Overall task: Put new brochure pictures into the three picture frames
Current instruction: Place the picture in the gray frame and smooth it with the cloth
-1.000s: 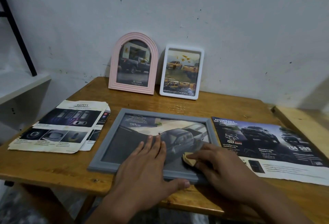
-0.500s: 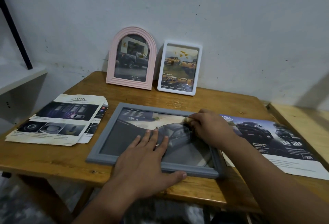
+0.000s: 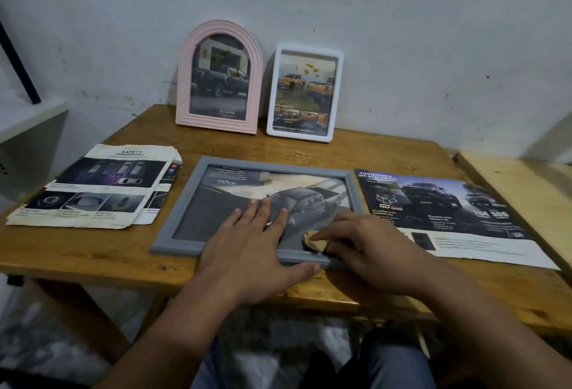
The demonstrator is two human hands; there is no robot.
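Left hand (image 3: pixel 247 234) lies flat, fingers straight, steadying the grey frame (image 3: pixel 182 209) while right hand (image 3: pixel 365 241) pinches a cloth (image 3: pixel 314 242), probably wiping.

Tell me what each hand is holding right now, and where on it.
The right hand presses a small tan pad down on the grey frame, fingers on its top. The left hand holds nothing; it lies flat on the frame's glass.

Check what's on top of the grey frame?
On the grey frame: the left hand lies flat on the glass; the right hand presses a small tan cloth near the lower right corner. The glass beneath both is hidden.
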